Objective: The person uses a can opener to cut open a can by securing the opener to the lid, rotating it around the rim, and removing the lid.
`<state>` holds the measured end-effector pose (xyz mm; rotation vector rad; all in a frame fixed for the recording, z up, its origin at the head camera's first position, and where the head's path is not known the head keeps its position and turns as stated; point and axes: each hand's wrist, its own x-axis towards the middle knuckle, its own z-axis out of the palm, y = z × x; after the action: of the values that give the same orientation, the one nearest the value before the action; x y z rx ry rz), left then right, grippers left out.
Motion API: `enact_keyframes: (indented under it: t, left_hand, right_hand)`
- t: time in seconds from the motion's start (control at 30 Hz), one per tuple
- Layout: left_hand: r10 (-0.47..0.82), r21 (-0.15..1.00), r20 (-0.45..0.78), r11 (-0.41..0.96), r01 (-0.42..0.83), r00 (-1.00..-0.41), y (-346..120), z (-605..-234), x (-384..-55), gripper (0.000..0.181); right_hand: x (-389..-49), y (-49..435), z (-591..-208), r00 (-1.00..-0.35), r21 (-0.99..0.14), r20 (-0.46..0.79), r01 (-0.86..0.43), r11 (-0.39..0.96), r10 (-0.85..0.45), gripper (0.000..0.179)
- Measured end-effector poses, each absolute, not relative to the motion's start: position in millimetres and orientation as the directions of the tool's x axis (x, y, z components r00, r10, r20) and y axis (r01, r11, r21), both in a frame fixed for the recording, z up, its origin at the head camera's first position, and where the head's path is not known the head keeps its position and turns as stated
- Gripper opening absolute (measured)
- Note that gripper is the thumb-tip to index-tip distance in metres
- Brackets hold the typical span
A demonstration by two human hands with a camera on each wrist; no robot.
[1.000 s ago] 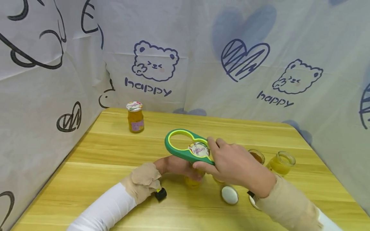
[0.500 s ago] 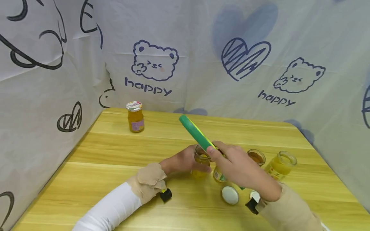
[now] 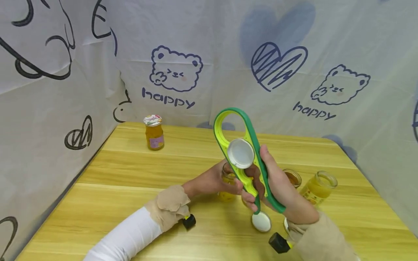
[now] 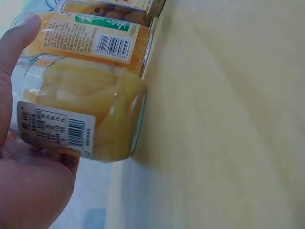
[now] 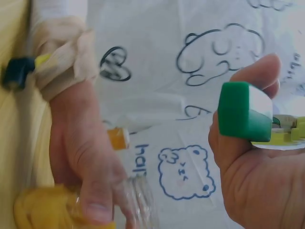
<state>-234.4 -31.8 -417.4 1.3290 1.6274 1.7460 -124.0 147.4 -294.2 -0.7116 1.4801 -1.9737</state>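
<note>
My left hand (image 3: 212, 180) grips an uncapped glass jar of yellow fruit (image 4: 112, 112), low over the table. In the left wrist view its thumb lies along the mouth end and the fingers pass behind the jar. My right hand (image 3: 281, 186) holds a green jar opener (image 3: 257, 152) by its handles, tilted up above the jars. A round lid (image 3: 241, 153), pale inside facing me, sits in the opener's smaller opening. Seen from the right wrist, the green handle end (image 5: 233, 110) pokes out between thumb and palm.
Uncapped jars stand at the right, one with dark contents (image 3: 292, 177) and one yellow (image 3: 316, 190); another jar is partly hidden behind my right hand. Loose lids (image 3: 261, 222) lie in front. A capped orange jar (image 3: 154, 136) stands at the back left, near the cloth backdrop (image 3: 228, 72).
The opener has lifted off the left hand's jar with the lid in it, baring the jar's mouth. My right hand has turned it upright, showing the lid's underside.
</note>
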Motion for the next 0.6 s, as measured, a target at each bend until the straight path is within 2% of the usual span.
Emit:
enact_keyframes:
  t: [0.13,0.17,0.23,0.37,0.43,0.5,0.6]
  left_hand:
    - [0.742,0.956,0.206,-0.012,0.294,-0.637,-45,-412,-233,0.103]
    - [0.730,0.957,0.184,0.021,0.291,-0.658,-49,-408,-233,0.106]
    - [0.722,0.950,0.198,0.026,0.312,-0.663,-57,-400,-236,0.110]
    - [0.694,0.912,0.330,-0.059,0.406,-0.640,-75,-378,-241,0.136]
    - [0.646,0.894,0.394,-0.105,0.435,-0.653,-85,-366,-244,0.145]
    - [0.568,0.881,0.446,-0.145,0.450,-0.692,-94,-355,-245,0.144]
    - [0.398,0.855,0.516,-0.190,0.482,-0.758,-103,-338,-241,0.133]
  right_hand:
    - [-123,147,-291,-0.679,-0.916,0.126,0.200,-0.348,-0.723,0.081]
    - [-123,147,-290,-0.677,-0.910,0.136,0.204,-0.362,-0.723,0.082]
    - [-123,147,-289,-0.679,-0.901,0.136,0.217,-0.375,-0.721,0.085]
    - [-125,146,-286,-0.712,-0.896,0.125,0.218,-0.387,-0.691,0.090]
    - [-126,146,-286,-0.734,-0.893,0.116,0.217,-0.393,-0.669,0.091]
    - [-126,146,-286,-0.752,-0.889,0.113,0.215,-0.404,-0.649,0.092]
    - [-127,145,-287,-0.763,-0.893,0.108,0.208,-0.400,-0.637,0.093]
